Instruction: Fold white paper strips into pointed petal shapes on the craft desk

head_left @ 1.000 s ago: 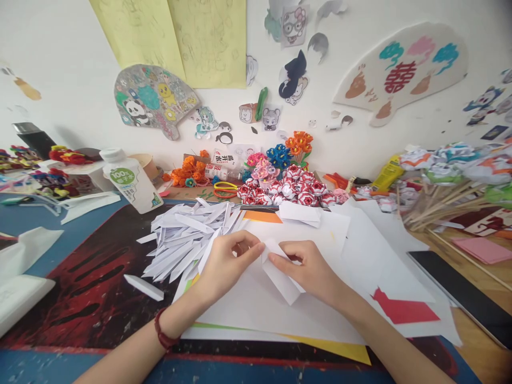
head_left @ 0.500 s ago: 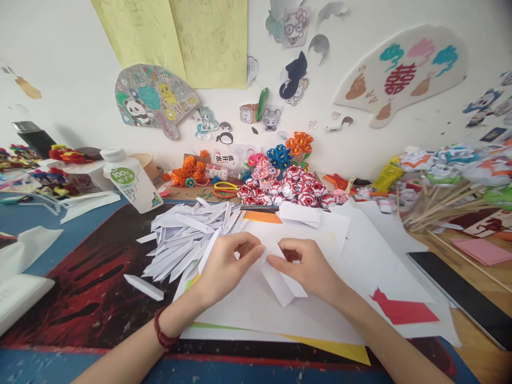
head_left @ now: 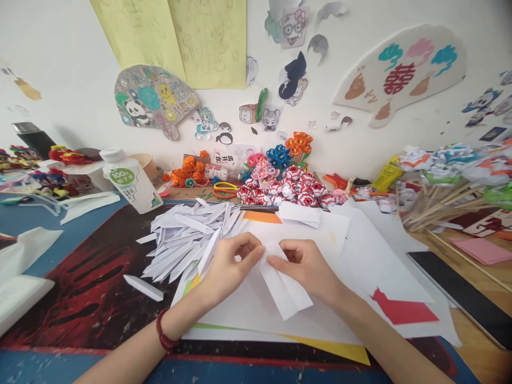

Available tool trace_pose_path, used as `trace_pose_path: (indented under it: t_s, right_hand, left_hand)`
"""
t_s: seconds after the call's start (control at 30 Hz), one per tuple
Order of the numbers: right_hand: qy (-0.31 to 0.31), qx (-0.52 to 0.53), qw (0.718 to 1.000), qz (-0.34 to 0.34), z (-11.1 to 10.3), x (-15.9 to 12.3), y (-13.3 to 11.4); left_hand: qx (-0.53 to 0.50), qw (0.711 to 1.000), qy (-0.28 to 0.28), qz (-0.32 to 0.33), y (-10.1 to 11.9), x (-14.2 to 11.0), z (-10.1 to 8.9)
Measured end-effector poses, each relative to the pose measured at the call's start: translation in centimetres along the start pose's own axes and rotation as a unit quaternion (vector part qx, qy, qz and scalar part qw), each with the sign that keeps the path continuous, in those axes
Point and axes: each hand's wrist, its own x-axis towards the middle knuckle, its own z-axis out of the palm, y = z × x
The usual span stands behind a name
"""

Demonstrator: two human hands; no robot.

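Note:
A creased strip of white paper [head_left: 283,292] hangs between my two hands, its lower end slanting toward me. My left hand [head_left: 237,261] pinches its upper left edge between thumb and fingertips. On the opposite edge, my right hand [head_left: 302,262] grips it with the thumb in front and the fingers curled behind. Beneath both hands lie large white sheets [head_left: 244,314]. Left of my left hand is a heap of narrow folded paper pieces [head_left: 180,240], and one single folded piece [head_left: 144,287] lies apart from it on the dark mat.
Red-and-white paper flowers [head_left: 294,188] are piled at the back. A white bottle [head_left: 131,181] stands at the back left. A black phone [head_left: 460,296] lies at right, below wooden sticks [head_left: 438,205] bearing paper flowers. A red scrap [head_left: 406,309] rests on the sheets.
The lower part of the white paper strip has swung a little downward and right, showing more of its creased face. Both hands keep nearly the same place and grip.

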Motion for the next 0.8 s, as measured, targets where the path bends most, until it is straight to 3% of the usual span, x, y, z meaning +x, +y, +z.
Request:
trace_pose_path:
  t_s: [0.5,0.8]
  right_hand:
    - [0.025,0.015,1.000,-0.004,0.10,-0.10,-0.48]
    - [0.061,-0.011,0.998,-0.014,-0.23,0.02,-0.03]
  left_hand:
    - [-0.008,0.998,-0.067,0.000,-0.26,0.08,0.10]
    - [0.043,0.997,-0.064,0.020,0.19,-0.07,0.07]
